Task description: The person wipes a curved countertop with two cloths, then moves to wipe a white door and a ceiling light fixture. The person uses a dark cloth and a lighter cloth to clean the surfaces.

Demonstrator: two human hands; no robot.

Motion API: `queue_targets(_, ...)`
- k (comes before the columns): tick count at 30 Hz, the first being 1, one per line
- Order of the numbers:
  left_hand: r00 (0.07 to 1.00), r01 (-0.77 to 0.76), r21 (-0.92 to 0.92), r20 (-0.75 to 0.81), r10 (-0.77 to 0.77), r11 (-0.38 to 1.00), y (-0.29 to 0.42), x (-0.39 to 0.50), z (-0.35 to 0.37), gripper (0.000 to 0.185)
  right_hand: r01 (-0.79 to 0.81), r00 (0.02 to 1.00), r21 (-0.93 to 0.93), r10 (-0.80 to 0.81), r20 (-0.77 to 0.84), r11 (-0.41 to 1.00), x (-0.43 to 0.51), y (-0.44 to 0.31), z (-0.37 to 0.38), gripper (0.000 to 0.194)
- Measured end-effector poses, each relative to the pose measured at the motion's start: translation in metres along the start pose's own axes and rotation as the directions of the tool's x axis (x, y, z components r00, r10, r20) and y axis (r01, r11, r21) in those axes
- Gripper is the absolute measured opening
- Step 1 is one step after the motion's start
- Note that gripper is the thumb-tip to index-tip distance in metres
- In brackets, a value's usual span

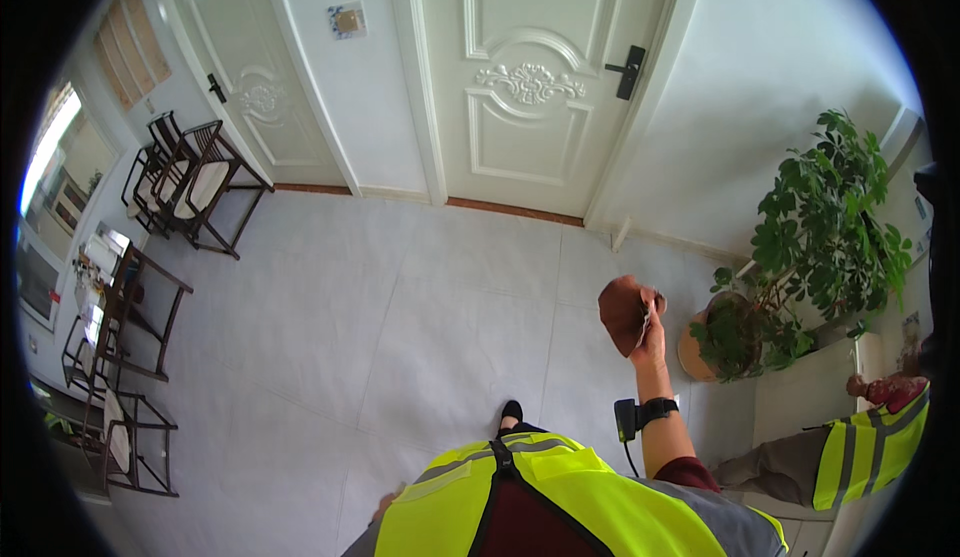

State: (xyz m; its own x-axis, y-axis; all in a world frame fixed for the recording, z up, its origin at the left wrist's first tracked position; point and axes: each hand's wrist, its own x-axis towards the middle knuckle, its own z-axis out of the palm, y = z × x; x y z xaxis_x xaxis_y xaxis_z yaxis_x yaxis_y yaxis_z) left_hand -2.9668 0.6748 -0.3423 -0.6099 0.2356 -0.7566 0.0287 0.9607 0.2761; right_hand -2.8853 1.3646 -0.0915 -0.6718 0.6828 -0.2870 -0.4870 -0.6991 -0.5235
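Note:
My right hand [652, 341] is stretched out over the floor, gripping a crumpled reddish-brown sheet [622, 315] with a pale edge showing. Its material is not plain from here. A black device on a strap [637, 416] sits on my right wrist, with a cable running down from it. The held sheet is to the left of a potted plant [795, 234]. Only a small patch of my left hand or forearm [385, 506] shows beside my yellow vest; its fingers are hidden.
Two white panelled doors [525, 136] with black handles stand ahead. Dark wooden chairs [201, 182] and a dark wooden table [161, 317] line the left. A person in a yellow vest [870, 444] is close on the right. Grey tiles [360, 347] cover the floor.

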Motion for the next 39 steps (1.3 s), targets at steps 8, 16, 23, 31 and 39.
queue_targets(8, 0.990, 0.138, -0.190, -0.002, -0.141, 0.972, 0.115, 0.081, -0.052, 0.042, 0.036, 0.998, -0.087, -0.031, 0.054, 0.996, 0.191, -0.034, 0.088, 0.047)
queue_targets(16, 0.997, 0.073, -0.092, 0.014, -0.072, 0.993, 0.202, 0.227, -0.164, 0.041, 0.067, 0.996, 0.011, -0.068, 0.063, 0.998, 0.310, -0.048, 0.152, 0.055)
queue_targets(23, 0.985, -0.095, 0.009, -0.142, 0.095, 0.995, 0.314, 0.325, -0.327, 0.040, 0.316, 0.941, 0.015, -0.315, 0.125, 0.949, 0.423, -0.099, 0.228, 0.053)
queue_targets(31, 0.932, -0.217, -0.037, -0.306, 0.196, 0.975, 0.424, 0.401, -0.420, 0.038, 0.488, 0.857, 0.117, -0.500, 0.123, 0.865, 0.525, -0.168, 0.286, 0.045)
queue_targets(39, 0.985, 0.108, -0.084, -0.129, -0.118, 0.991, 0.477, 0.460, -0.357, 0.054, 0.699, 0.690, 0.117, -0.709, 0.146, 0.705, 0.651, -0.267, 0.373, 0.049)
